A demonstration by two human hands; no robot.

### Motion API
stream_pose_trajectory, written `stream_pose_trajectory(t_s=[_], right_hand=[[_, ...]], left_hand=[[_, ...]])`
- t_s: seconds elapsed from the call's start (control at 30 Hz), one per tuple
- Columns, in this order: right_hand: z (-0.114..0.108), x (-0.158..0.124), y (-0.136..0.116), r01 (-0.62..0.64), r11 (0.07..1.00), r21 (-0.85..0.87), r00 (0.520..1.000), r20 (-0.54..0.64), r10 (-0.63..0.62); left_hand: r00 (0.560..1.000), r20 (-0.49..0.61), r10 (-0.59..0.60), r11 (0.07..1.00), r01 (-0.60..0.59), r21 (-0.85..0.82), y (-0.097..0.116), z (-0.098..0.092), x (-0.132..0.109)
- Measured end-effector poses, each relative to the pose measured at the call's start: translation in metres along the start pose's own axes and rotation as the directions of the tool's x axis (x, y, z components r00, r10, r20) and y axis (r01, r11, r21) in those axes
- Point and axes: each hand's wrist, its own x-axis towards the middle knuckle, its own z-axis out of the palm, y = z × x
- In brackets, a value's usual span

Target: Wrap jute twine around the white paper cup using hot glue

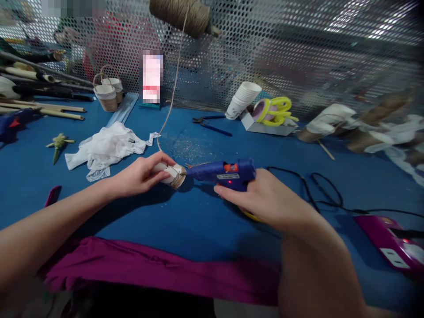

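A small white paper cup [169, 173] lies sideways in my left hand [150, 171], its end partly wound with brown twine. My right hand [261, 194] grips a blue hot glue gun [221, 172] with a red light on its side. The gun's nozzle points left and meets, or nearly meets, the wound end of the cup. From a big twine spool [180, 15] hung on the mesh, a strand of twine [172, 92] runs down to behind my left hand. The far side of the cup is hidden.
Crumpled white lace [111, 145] lies at the left. Behind stand small twine-wrapped baskets [107, 98], blue-handled pliers [213, 126], stacked paper cups [243, 99] and yellow cord [274, 110]. A black cable [306, 185] and a magenta power strip [387, 243] occupy the right.
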Motion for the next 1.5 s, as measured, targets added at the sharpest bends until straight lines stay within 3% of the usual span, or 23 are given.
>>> stream_pose_trajectory(t_s=[0.73, 1.2, 1.5], right_hand=[[0.001, -0.001, 0.003, 0.01, 1.0, 0.028, 1.0, 0.021, -0.01], [-0.001, 0.007, 0.003, 0.064, 0.998, -0.018, 0.997, -0.045, -0.064], [0.003, 0.01, 0.004, 0.076, 0.996, 0.046, 0.996, -0.048, -0.073]], left_hand=[[1.0, 0.009, 0.003, 1.0, -0.003, 0.0, 0.002, 0.0, 0.0], [1.0, 0.013, 0.008, 0.997, -0.009, 0.072, 0.004, -0.001, 0.001], [1.0, 0.015, 0.017, 0.997, -0.019, 0.081, 0.003, -0.001, 0.0]])
